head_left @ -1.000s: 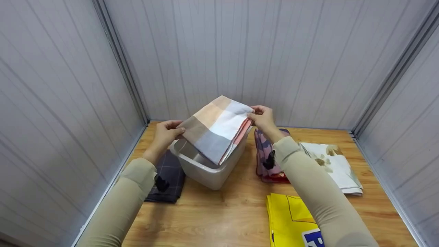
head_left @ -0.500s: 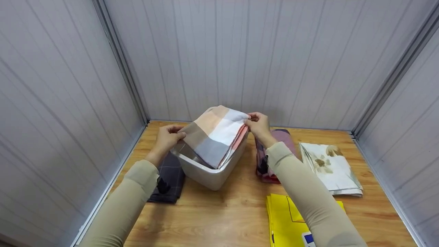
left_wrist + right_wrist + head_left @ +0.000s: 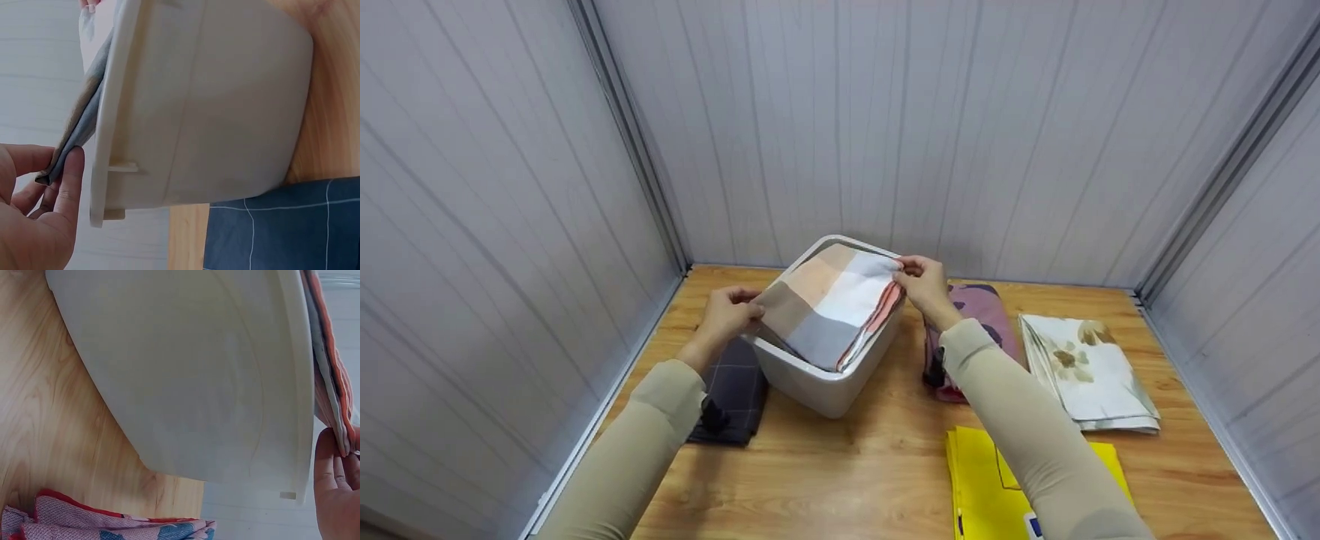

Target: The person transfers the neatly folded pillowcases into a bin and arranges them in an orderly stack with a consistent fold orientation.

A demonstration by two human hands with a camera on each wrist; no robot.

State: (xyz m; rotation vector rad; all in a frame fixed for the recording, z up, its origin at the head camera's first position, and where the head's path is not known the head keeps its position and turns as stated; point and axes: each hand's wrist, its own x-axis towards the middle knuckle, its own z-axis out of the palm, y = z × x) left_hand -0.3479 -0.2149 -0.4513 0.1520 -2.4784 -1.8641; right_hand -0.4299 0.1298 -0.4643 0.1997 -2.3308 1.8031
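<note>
A folded checked cloth (image 3: 829, 304) in white, orange, brown and grey lies across the mouth of a white plastic bin (image 3: 814, 386). My left hand (image 3: 729, 315) pinches its left corner between thumb and fingers, just outside the rim. At the opposite corner, my right hand (image 3: 924, 283) pinches the layered edge, which shows orange-red. In the left wrist view the cloth's corner (image 3: 53, 171) sits between the left thumb and fingers, beside the bin's rim. The right wrist view has the layered cloth edge (image 3: 337, 405) in the right fingers. The cloth hides the bin's inside.
A dark checked folded cloth (image 3: 735, 394) lies left of the bin, partly under the left arm. To the right are a purple patterned cloth (image 3: 986, 315), a white floral cloth (image 3: 1084, 375) and a yellow cloth (image 3: 979, 476). Panel walls surround the wooden surface (image 3: 825, 472).
Both hands have lowered the checked cloth from above the bin down into its mouth. More of the bin's far rim now shows, and both hands keep their pinch.
</note>
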